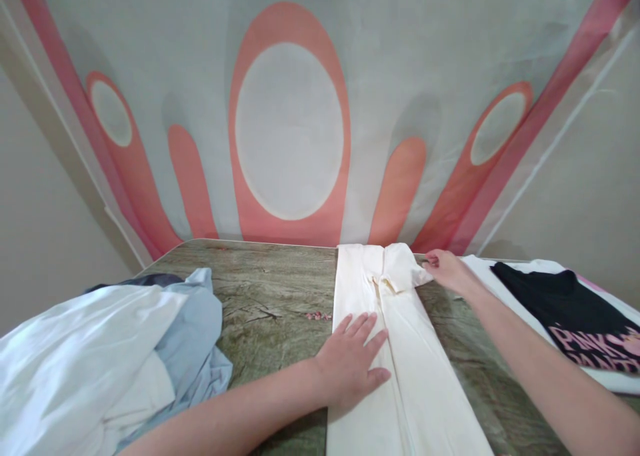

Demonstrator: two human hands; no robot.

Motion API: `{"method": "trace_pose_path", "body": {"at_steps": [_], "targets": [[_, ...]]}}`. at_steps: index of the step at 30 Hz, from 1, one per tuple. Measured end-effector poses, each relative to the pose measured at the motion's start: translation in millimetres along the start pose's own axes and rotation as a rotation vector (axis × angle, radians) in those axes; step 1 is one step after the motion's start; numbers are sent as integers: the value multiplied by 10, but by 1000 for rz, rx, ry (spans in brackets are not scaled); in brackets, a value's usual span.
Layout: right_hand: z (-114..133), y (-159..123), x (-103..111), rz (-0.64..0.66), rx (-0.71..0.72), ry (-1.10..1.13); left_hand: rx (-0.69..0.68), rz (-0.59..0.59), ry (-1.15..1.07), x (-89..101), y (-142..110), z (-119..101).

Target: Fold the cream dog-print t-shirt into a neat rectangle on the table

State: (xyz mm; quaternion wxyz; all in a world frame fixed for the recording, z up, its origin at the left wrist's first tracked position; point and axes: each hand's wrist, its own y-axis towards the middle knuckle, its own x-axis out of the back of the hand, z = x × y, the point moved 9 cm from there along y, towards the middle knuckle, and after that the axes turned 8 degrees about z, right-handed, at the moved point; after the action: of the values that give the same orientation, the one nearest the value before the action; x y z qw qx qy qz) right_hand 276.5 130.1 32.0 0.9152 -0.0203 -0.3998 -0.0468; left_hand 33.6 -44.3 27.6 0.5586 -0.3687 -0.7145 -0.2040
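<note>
A cream-white garment (425,383), which looks like a shirt, lies in a long strip with both sides folded in toward the middle. My left hand (353,363) rests flat on its left half, fingers spread. At the far right of the strip, my right hand (447,269) pinches the tip of a short sleeve (419,274) that sticks out past the folded edge. The near end of the garment runs out of view at the bottom.
A loose heap of white clothes (85,349) and light blue cloth (195,336) lies at the left of the wood-grain table (270,276). On the right is a flat black printed shirt (565,303) over white cloth. Behind the table hangs a grey backdrop (390,56) with pink shapes.
</note>
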Motion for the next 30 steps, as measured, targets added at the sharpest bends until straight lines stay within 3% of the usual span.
{"method": "trace_pose_path", "body": {"at_steps": [2, 5, 8, 11, 18, 22, 30], "targets": [[337, -350, -165, 44, 182, -106, -66, 10, -33, 50, 9, 10], [732, -1055, -598, 324, 335, -82, -147, 18, -110, 211, 77, 127], [902, -1690, -851, 466, 316, -67, -89, -57, -141, 454, 255, 392], [961, -2080, -987, 541, 303, -75, 3, -94, -91, 602, 524, 584], [949, -2217, -1020, 471, 293, -103, 376, -47, -47, 544, 1061, 853], [926, -2181, -1040, 425, 281, -104, 432, -42, -49, 448, 1183, 910], [984, -2217, -1096, 434, 262, -129, 484, -119, -29, 397, 1184, 988]]}}
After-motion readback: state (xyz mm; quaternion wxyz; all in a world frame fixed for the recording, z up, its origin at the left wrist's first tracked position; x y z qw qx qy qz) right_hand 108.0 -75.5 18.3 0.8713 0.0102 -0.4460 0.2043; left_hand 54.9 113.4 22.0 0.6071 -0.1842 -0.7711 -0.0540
